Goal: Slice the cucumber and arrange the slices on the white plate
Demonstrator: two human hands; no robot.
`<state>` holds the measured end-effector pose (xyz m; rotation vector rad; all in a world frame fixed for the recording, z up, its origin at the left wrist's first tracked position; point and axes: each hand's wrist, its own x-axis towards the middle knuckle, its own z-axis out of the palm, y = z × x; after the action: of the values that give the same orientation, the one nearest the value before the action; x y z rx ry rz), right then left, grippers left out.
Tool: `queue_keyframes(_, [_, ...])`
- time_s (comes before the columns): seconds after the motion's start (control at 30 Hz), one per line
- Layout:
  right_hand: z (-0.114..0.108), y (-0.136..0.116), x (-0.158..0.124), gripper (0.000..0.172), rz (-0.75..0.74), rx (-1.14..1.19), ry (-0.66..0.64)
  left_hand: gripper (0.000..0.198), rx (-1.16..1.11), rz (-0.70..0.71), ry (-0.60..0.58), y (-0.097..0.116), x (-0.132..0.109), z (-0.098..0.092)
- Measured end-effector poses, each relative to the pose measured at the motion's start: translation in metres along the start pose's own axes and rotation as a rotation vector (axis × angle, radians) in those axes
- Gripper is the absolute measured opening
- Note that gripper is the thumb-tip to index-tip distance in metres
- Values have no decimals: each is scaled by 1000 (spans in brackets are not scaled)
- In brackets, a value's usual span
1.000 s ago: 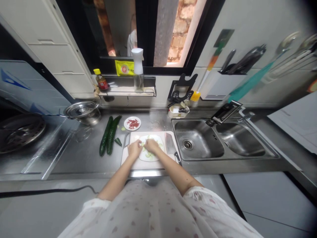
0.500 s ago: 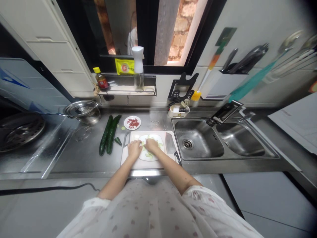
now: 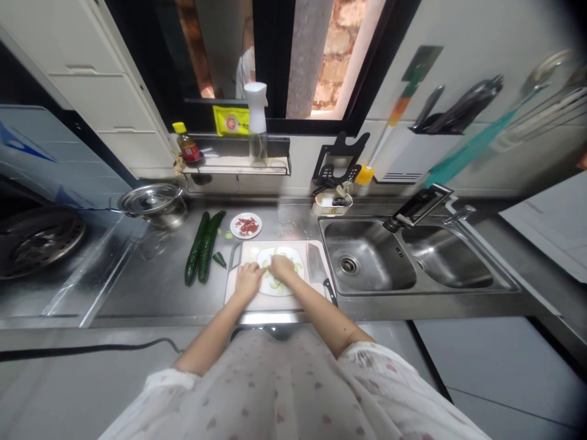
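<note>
A white plate (image 3: 268,290) with thin green cucumber slices (image 3: 276,284) laid out on it rests on a pale cutting board (image 3: 250,304). My left hand (image 3: 248,281) is at the plate's left rim, fingers curled together; what lies between its fingertips is too small to make out. Over the plate's middle, my right hand (image 3: 282,269) has its fingers pinched downward, seemingly on a cucumber slice. A broad-bladed knife (image 3: 315,264) lies along the board's right side, handle toward me. Two whole cucumbers (image 3: 207,250) and a cut-off cucumber end (image 3: 219,260) lie left of the board.
Behind the board is a small plate of chopped red bits (image 3: 246,226). A lidded steel pot (image 3: 158,205) stands back left. The double sink (image 3: 371,256) borders the board on the right. A wall shelf (image 3: 215,166) carries a sauce bottle (image 3: 187,143) and a spray bottle (image 3: 257,128).
My left hand has shifted slightly down and left, toward the plate's edge. My right hand stays over the plate, nearly in the same place.
</note>
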<state>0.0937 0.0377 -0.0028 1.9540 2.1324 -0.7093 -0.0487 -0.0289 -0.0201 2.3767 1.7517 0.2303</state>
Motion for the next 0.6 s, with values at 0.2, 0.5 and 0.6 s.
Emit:
queue_keyframes(0.2, [2,2,0,34,-20,9,21,38,39,37,-30,-1,3,0])
queue_keyframes(0.5, [8,9,2,35,-2,-16,93,31,53,52,-48,-2,6,-1])
queue_keyframes(0.6, [6,13,-1,34,10,-15,101,31,62,55,-59,-2,6,-2])
